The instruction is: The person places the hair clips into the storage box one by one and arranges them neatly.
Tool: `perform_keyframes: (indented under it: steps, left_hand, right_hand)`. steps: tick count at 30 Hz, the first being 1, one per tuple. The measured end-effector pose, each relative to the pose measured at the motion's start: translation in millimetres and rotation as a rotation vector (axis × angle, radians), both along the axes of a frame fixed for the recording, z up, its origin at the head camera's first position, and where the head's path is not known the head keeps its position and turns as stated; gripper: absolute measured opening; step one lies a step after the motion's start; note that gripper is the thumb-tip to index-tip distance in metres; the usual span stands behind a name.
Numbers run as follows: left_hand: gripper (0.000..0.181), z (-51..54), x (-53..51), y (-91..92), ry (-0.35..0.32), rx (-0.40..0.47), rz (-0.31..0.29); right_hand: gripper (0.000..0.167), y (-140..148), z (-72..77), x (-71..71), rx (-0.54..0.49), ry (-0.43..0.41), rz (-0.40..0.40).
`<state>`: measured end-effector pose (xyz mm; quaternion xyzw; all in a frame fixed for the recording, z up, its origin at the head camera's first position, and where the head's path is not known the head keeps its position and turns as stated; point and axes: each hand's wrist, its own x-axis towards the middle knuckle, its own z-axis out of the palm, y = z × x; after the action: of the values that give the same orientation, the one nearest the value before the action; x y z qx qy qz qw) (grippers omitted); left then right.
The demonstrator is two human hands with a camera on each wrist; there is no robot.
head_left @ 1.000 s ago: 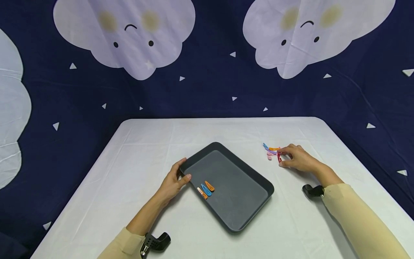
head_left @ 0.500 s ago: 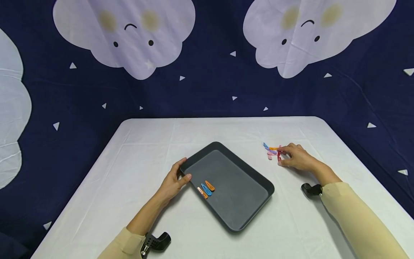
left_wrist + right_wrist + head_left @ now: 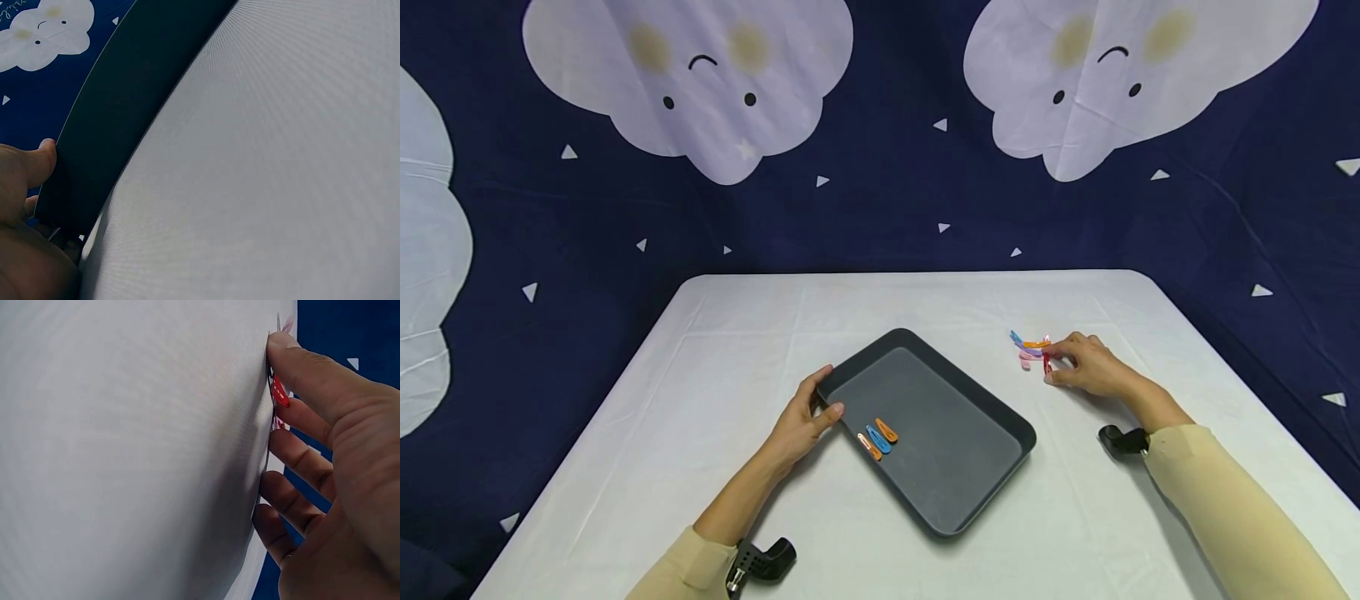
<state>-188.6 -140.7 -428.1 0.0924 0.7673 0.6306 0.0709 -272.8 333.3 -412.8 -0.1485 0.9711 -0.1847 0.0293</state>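
Observation:
My left hand grips the left corner of a dark grey baking tray, thumb over the rim. The left wrist view shows the thumb against the tray's outer wall. Inside the tray, an orange hair clip, a blue hair clip and another orange hair clip lie side by side near the left wall. At the right, my right hand has its thumb and forefinger around a red hair clip on the tabletop. Its fingertips partly cover that clip.
Beside the right fingertips lies a small heap of hair clips: blue, orange, purple and pink. A white cloth covers the table. Behind its far edge hangs a dark blue curtain with clouds.
The right hand has shifted very slightly left, its fingers still at the red hair clip. The left hand, the tray and the clips in it stay where they were.

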Motion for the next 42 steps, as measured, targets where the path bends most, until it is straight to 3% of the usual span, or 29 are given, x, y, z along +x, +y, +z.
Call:
perform_keyframes:
  steps: [12, 22, 29, 42]
  left_hand:
    - [0.066, 0.6, -0.1, 0.2, 0.0, -0.006, -0.001]
    - [0.066, 0.9, 0.2, 0.6, 0.005, -0.015, 0.002]
    - [0.065, 1.6, -0.5, 0.7, 0.004, -0.011, 0.001]
    - [0.066, 0.6, -0.3, 0.5, 0.011, -0.011, 0.002]
  right_hand:
    - [0.063, 3.2, -0.9, 1.4, -0.016, 0.017, 0.017]
    - [0.056, 4.0, -3.1, 2.7, -0.022, 0.055, 0.035]
    - [0.063, 5.8, -1.9, 2.0, -0.045, 0.01, 0.014]
    - [0.061, 6.0, -2.0, 1.8, -0.092, -0.003, 0.007]
